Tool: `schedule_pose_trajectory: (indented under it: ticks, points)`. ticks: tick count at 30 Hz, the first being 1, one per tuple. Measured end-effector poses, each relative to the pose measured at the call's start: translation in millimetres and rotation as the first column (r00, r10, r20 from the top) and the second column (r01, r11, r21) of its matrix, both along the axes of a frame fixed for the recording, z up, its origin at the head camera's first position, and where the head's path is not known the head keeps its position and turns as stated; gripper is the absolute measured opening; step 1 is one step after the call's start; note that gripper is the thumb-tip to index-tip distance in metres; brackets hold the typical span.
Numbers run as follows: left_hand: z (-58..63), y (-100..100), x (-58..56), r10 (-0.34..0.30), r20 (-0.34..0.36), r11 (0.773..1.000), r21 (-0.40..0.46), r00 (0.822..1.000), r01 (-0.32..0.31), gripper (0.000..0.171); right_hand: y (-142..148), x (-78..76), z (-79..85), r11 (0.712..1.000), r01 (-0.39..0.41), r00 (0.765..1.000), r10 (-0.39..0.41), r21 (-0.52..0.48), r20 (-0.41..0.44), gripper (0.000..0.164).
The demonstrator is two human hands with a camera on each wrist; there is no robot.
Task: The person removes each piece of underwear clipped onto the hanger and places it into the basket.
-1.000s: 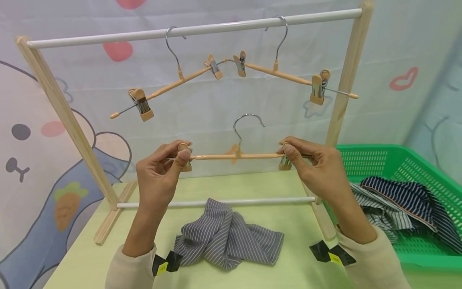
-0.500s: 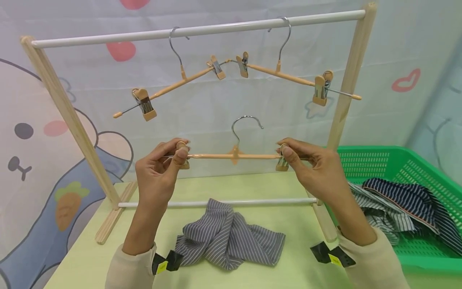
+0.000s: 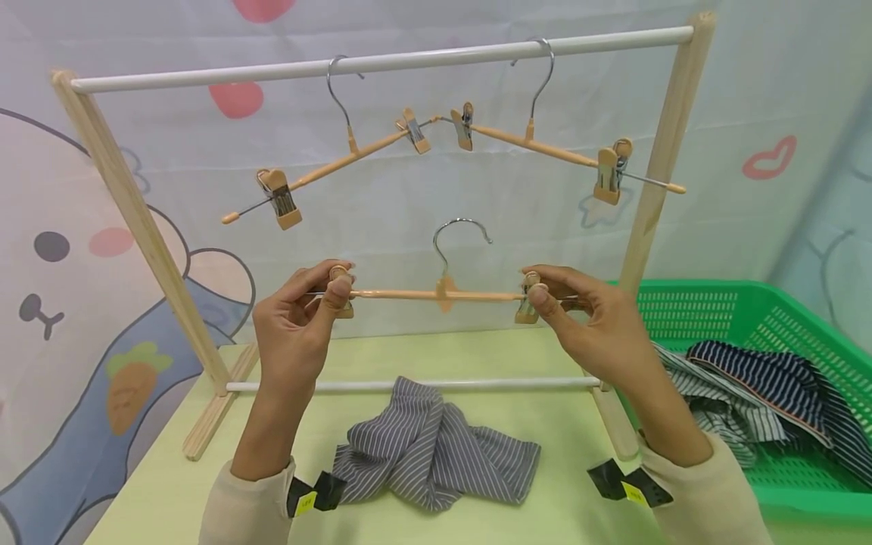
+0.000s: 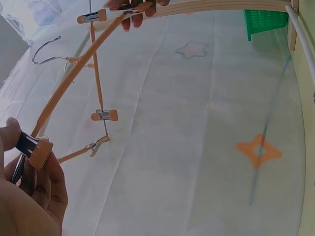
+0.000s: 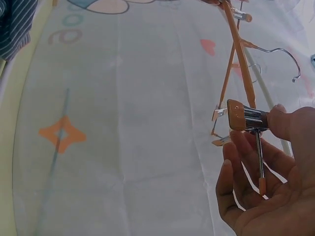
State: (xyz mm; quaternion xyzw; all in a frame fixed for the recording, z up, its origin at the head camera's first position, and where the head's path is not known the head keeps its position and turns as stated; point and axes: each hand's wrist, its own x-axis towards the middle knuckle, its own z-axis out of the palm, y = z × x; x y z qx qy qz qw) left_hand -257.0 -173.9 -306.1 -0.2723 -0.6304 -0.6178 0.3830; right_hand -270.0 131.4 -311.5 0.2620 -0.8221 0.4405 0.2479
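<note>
In the head view a tan clip hanger (image 3: 402,295) with a metal hook is held level in the air, between both hands. My left hand (image 3: 296,325) pinches its left clip (image 3: 345,306) between thumb and fingers. On the other end, my right hand (image 3: 593,318) pinches the right clip (image 3: 526,306) the same way. Each wrist view shows the thumb pressing on the clip, with the hanger's rod passing through it. Below the hands a crumpled grey striped cloth garment (image 3: 436,446) lies on the pale green table (image 3: 163,492).
A rack with a white top rail (image 3: 409,59) and wooden posts stands behind. From the rail hang two more clip hangers, a left one (image 3: 327,166) and a right one (image 3: 545,147). At the right, a green basket (image 3: 695,303) contains striped garments (image 3: 763,386).
The camera view has shifted slightly, so the rack sits a little further right and lower. Both hands keep their pinch on the clips, and the hanger has moved slightly left relative to the rack.
</note>
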Motion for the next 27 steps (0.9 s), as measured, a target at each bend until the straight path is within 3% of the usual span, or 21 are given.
schedule_pose_trajectory:
  ticks: [17,27]
  points:
    - [3.1,1.7,1.5,0.096,-0.021,0.994,0.055,0.995,-0.094,0.021,1.5,-3.4,-2.3,0.999,0.027,0.999,-0.027,-0.022,-0.022,0.033]
    - [3.0,1.8,2.5,0.167,-0.053,0.985,0.057,0.985,-0.164,0.019,3.9,-4.8,-2.8,0.995,0.08,0.997,-0.078,-0.064,0.025,0.04]
